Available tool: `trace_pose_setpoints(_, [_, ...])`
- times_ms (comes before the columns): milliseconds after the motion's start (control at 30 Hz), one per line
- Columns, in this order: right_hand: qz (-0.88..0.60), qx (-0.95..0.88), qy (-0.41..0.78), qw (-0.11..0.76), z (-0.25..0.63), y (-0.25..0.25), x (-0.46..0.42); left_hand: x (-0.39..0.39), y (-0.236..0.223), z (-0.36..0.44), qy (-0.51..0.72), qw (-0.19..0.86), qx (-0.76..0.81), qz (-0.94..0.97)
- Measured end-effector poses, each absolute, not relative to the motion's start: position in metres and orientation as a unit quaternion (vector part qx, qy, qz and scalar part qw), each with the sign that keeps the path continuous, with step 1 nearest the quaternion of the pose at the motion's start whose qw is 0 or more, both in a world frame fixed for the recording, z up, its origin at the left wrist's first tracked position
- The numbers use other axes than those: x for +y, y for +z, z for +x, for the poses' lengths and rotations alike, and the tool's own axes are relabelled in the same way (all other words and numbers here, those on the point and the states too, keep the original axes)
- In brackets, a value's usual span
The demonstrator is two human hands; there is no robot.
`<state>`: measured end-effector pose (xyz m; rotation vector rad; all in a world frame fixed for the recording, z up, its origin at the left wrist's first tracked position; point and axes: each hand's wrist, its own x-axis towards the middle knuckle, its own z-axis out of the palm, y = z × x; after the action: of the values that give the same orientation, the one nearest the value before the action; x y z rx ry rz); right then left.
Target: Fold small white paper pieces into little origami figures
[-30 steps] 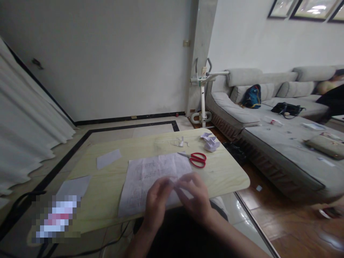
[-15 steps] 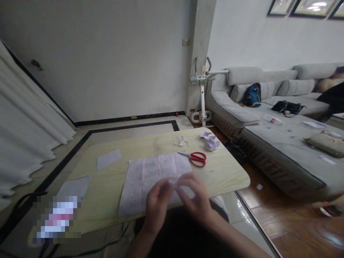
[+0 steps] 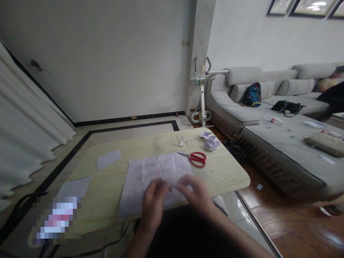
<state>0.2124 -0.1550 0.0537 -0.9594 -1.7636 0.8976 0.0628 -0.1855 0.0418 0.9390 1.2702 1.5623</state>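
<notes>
Between my two hands is a small piece of white paper (image 3: 170, 181), pinched in the fingertips and partly hidden by them. My left hand (image 3: 154, 197) is closed on its left side; my right hand (image 3: 195, 191) grips it from the right, fingers bent. Both are above the near edge of a large creased sheet (image 3: 145, 175) covered in writing. Scissors with red handles (image 3: 197, 159) lie just beyond, blades pointing left toward the sheet's top corner. Folded white paper pieces (image 3: 211, 142) rest at the far right of the table, with thin paper scraps (image 3: 181, 142) left of them.
The pale wooden table (image 3: 223, 172) also bears two loose papers on the left, one a small white sheet (image 3: 109, 159). A blurred-out object (image 3: 57, 218) is at its left corner. A grey sofa (image 3: 282, 154) with bags stands right, behind it a person's dark sleeve (image 3: 333, 95).
My hands have moved slightly apart and a little to the left, still holding the small paper, which now looks more stretched out between them. The scissors and other papers stay put.
</notes>
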Motion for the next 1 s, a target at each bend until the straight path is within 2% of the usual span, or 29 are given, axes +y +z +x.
trace_pose_setpoints(133, [-0.340, -0.757, 0.329, 0.451, 0.221, 0.062, -0.155, -0.186, 0.047, 0.045, 0.542, 0.428, 0.511, 0.512])
trace_pose_setpoints(300, [-0.263, -0.823, 0.261, 0.431, 0.234, 0.077, -0.161, -0.192, 0.065, 0.024, 0.458, 0.281, 0.478, 0.695])
trace_pose_setpoints(567, [-0.196, -0.841, 0.173, 0.474, 0.236, 0.087, -0.167, -0.205, 0.075, 0.026, 0.492, 0.135, 0.415, 0.753])
trace_pose_setpoints(767, [-0.222, -0.820, 0.220, 0.479, 0.237, 0.089, -0.169, -0.210, 0.074, 0.026, 0.503, 0.143, 0.436, 0.732])
trace_pose_setpoints(1000, [-0.259, -0.786, 0.313, 0.466, 0.240, 0.092, -0.171, -0.209, 0.074, 0.034, 0.543, 0.091, 0.450, 0.703])
